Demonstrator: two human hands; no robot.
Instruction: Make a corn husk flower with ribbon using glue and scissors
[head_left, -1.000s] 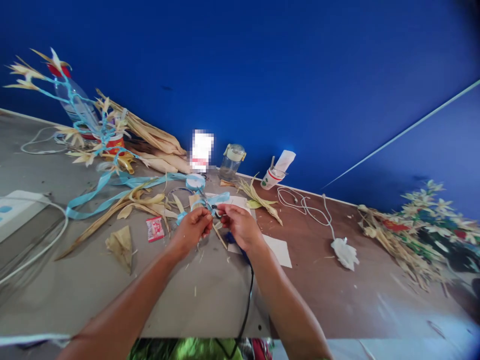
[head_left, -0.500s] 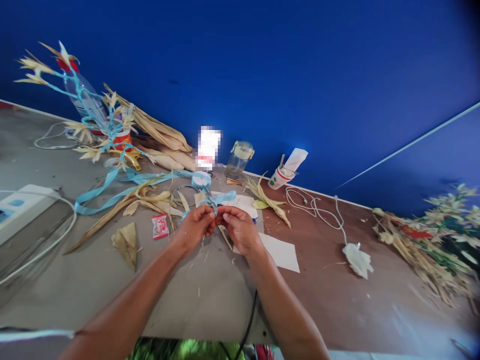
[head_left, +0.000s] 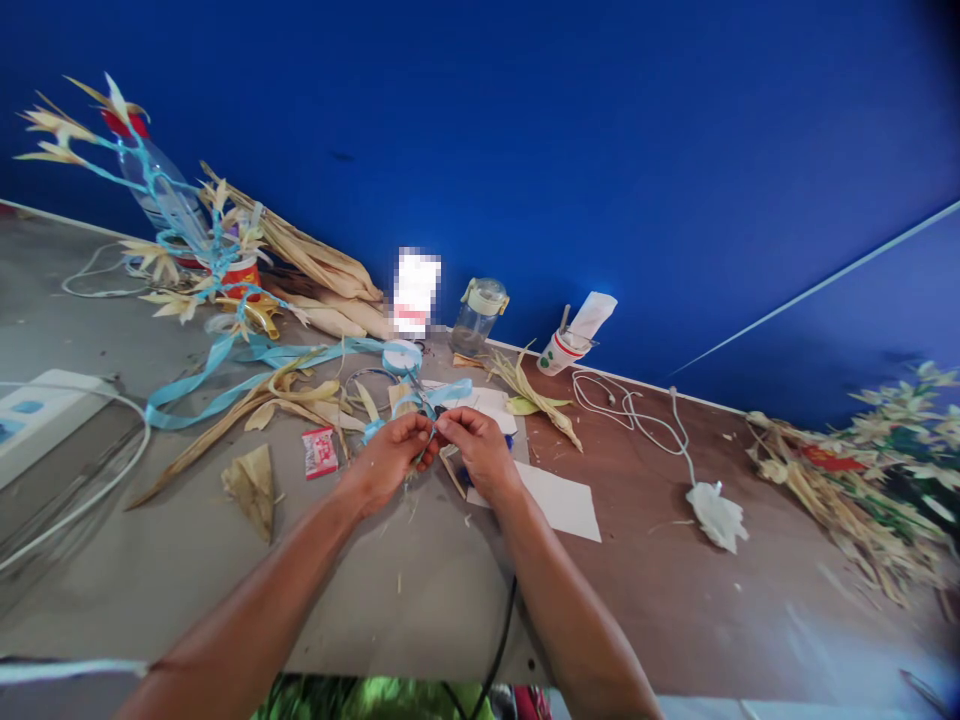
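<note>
My left hand [head_left: 394, 455] and my right hand [head_left: 481, 450] meet over the middle of the table, fingertips almost touching. Each is closed in a pinch on a thin light-blue strip [head_left: 433, 433], most of it hidden by the fingers. Just beyond them lie light-blue ribbon [head_left: 451, 391], a roll of blue tape [head_left: 402, 357] and scissors that are partly covered. Dried corn husks [head_left: 311, 402] spread to the left, near a small red packet [head_left: 320, 453]. White paper [head_left: 559, 502] lies beside my right wrist.
At the back left, blue-wrapped branches with husk flowers [head_left: 217, 255] stand by a plastic bottle [head_left: 169, 195]. A glass jar [head_left: 478, 318] and a white cup [head_left: 561, 352] line the blue wall. A power strip [head_left: 56, 415] sits left; cable [head_left: 637, 412] and husk bundles [head_left: 840, 500] lie right.
My fingers have shifted slightly: the right hand has turned a little more palm-down, its fingers drawn closer together. The two hands remain in nearly the same spot.
</note>
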